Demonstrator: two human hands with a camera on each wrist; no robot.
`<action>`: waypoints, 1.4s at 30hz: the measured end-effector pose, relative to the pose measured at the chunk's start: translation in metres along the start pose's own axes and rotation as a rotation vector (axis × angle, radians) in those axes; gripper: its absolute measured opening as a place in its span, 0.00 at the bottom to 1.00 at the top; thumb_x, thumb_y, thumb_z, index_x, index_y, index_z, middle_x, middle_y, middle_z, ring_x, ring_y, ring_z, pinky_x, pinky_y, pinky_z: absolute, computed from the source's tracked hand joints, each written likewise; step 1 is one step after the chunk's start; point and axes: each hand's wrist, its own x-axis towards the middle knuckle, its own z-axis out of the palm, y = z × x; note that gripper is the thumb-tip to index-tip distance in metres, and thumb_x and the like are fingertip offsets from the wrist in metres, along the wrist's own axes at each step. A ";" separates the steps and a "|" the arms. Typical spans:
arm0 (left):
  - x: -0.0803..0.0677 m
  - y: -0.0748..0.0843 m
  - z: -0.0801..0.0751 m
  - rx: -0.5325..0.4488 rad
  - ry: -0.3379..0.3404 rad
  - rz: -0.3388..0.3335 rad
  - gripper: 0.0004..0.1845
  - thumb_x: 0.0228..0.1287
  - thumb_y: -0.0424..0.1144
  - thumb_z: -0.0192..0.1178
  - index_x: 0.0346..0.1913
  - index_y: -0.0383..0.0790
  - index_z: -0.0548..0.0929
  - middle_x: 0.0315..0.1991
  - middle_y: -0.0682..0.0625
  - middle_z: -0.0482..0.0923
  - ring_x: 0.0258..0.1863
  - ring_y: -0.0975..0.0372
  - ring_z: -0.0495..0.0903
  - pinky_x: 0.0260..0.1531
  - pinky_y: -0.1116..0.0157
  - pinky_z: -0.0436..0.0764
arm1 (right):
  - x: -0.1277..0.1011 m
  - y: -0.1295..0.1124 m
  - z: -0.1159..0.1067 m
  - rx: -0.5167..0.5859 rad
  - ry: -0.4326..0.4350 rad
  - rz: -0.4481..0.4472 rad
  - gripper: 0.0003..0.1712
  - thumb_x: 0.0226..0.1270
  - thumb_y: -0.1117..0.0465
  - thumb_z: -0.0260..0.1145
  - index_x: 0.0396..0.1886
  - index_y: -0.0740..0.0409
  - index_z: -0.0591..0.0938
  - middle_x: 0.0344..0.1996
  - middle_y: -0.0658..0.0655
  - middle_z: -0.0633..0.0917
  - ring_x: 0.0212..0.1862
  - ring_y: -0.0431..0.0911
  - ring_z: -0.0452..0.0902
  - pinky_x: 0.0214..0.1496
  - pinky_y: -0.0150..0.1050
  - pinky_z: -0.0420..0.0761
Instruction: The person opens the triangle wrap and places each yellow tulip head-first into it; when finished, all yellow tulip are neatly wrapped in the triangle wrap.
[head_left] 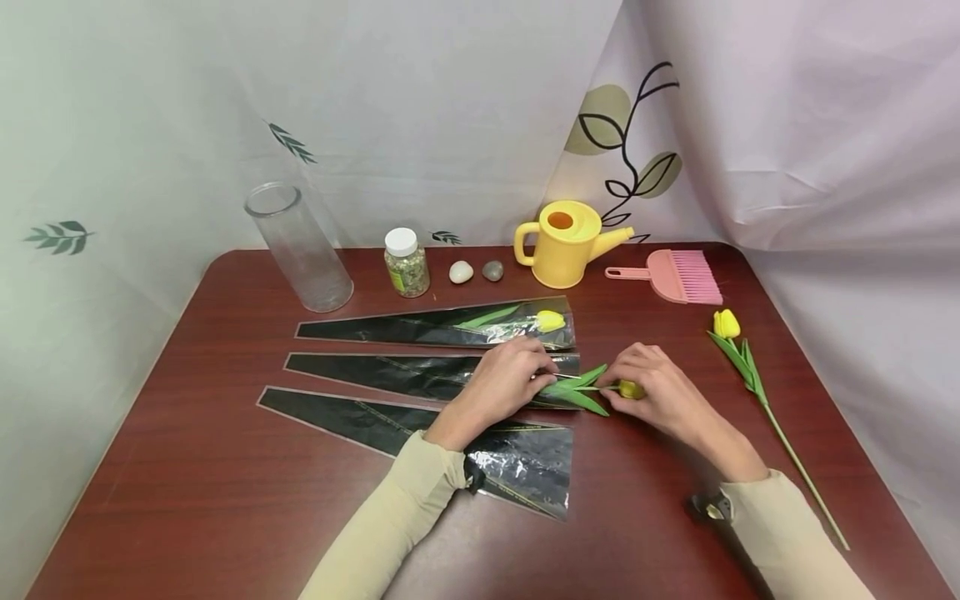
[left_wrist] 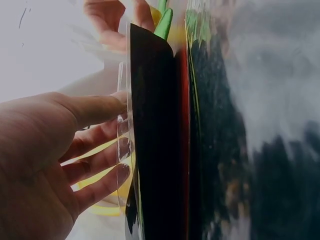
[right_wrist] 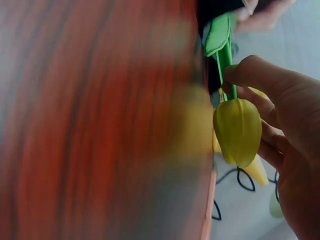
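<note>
My right hand (head_left: 660, 390) pinches the green stem of a yellow artificial tulip (right_wrist: 238, 132) just below its bloom. The tulip's leaves (head_left: 576, 395) lie at the wide right end of the middle black-and-clear flower sleeve (head_left: 375, 372), its lower stem hidden there. With thumb and fingers, my left hand (head_left: 504, 382) holds the open edge of that sleeve; the left wrist view shows clear film against the fingers. Behind it lies another sleeve (head_left: 375, 326) with a yellow tulip (head_left: 551, 321) inside. A third sleeve (head_left: 517, 467) is flat in front, partly under my left forearm.
A second loose tulip (head_left: 753, 379) lies along the table's right side. Across the back stand a clear glass vase (head_left: 303, 250), a white-capped jar (head_left: 407, 267), two stones (head_left: 461, 272) and a yellow watering can (head_left: 566, 250). A pink brush and dustpan (head_left: 671, 277) lie at back right.
</note>
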 end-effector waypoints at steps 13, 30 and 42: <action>0.001 0.002 0.000 -0.019 0.005 -0.002 0.05 0.64 0.44 0.67 0.40 0.50 0.90 0.38 0.58 0.80 0.43 0.64 0.78 0.43 0.67 0.77 | 0.013 -0.011 0.016 0.232 0.043 0.237 0.10 0.52 0.64 0.79 0.34 0.47 0.90 0.31 0.41 0.84 0.39 0.37 0.74 0.42 0.33 0.72; 0.001 0.000 0.001 -0.030 0.004 -0.017 0.06 0.65 0.45 0.66 0.41 0.51 0.90 0.38 0.59 0.80 0.43 0.66 0.77 0.43 0.68 0.77 | 0.017 -0.008 0.031 0.398 0.051 0.428 0.08 0.53 0.63 0.78 0.33 0.49 0.89 0.33 0.47 0.84 0.40 0.44 0.79 0.40 0.34 0.75; 0.001 -0.002 0.001 -0.026 0.013 -0.012 0.06 0.64 0.44 0.67 0.40 0.50 0.90 0.39 0.59 0.80 0.43 0.65 0.78 0.43 0.67 0.77 | 0.000 -0.003 -0.003 0.178 -0.047 0.334 0.22 0.52 0.55 0.79 0.49 0.48 0.85 0.44 0.42 0.83 0.48 0.40 0.75 0.50 0.37 0.75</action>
